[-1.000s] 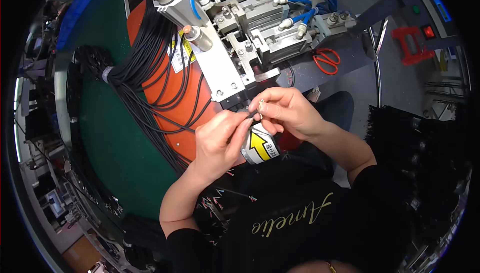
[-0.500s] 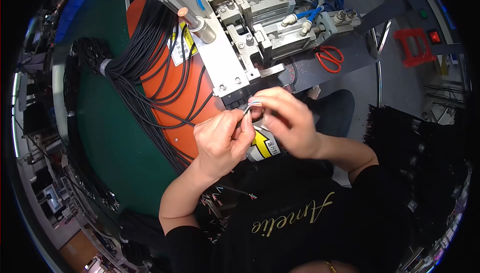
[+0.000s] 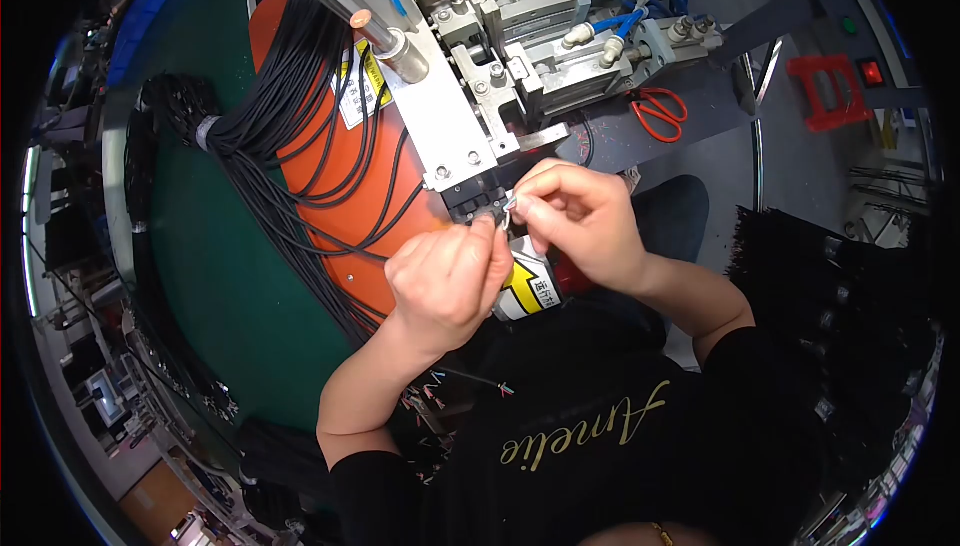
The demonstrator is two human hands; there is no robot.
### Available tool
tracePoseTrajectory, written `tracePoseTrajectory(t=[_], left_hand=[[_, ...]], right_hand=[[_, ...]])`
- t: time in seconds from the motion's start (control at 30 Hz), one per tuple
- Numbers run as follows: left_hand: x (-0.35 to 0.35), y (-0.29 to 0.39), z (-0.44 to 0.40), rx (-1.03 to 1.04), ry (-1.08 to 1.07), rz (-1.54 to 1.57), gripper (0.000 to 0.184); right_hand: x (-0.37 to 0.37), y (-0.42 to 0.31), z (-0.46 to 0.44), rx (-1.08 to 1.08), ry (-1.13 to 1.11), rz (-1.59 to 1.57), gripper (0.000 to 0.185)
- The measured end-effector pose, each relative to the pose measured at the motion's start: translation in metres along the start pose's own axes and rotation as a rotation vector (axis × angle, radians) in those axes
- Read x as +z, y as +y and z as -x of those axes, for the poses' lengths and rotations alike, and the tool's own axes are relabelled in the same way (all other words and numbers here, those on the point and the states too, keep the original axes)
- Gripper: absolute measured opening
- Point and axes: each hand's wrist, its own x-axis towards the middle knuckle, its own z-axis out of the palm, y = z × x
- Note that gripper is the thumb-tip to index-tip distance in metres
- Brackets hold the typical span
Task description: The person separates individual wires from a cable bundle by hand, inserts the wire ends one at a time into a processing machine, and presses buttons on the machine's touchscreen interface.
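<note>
My left hand (image 3: 445,271) is closed, thumb against curled fingers, around the end of a black cable that is mostly hidden. Short thin wires (image 3: 509,208) stick out past its fingertips. My right hand (image 3: 585,221) pinches the tips of these wires between thumb and index finger. Both hands are close together just in front of the black block (image 3: 474,198) at the near end of the metal machine (image 3: 445,126). Below the fingertips is a white label with a yellow arrow (image 3: 520,291).
Black cables (image 3: 255,131) run in a bundle over the orange board (image 3: 350,186) and green mat (image 3: 215,246). Red-handled scissors (image 3: 658,114) lie right of the machine. More dark cables (image 3: 800,286) hang at the right. Loose wire ends (image 3: 425,396) lie near my lap.
The coloured wires seen fanned out half a second ago are now between my right fingertips. My right hand has closed in on them. The view has shifted slightly since the first frame.
</note>
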Motion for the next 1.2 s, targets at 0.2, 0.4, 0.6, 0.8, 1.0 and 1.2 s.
tracePoseTrajectory(t=[0.2, 0.4, 0.6, 0.8, 1.0, 1.2], left_hand=[[-0.005, 0.006, 0.001, -0.114, -0.062, 0.154, 0.012], [-0.004, 0.003, -0.001, -0.112, -0.027, 0.158, 0.013], [-0.001, 0.001, 0.003, -0.049, -0.034, 0.098, 0.015], [0.001, 0.003, 0.002, -0.183, -0.013, 0.276, 0.011], [-0.001, 0.003, 0.001, -0.466, -0.118, 0.64, 0.008], [-0.002, 0.003, 0.005, -0.445, -0.061, 0.611, 0.008]], right_hand=[[0.005, 0.014, 0.0, -0.865, 0.082, 0.719, 0.023], [-0.005, 0.023, 0.011, -0.626, 0.049, 0.534, 0.018], [-0.011, 0.0, -0.001, 0.364, -0.165, -0.357, 0.015], [-0.016, 0.01, -0.006, 0.404, -0.233, -0.435, 0.018], [-0.009, 0.009, -0.001, 0.276, -0.137, -0.334, 0.017], [0.003, 0.025, 0.002, -0.836, 0.1, 0.639, 0.024]])
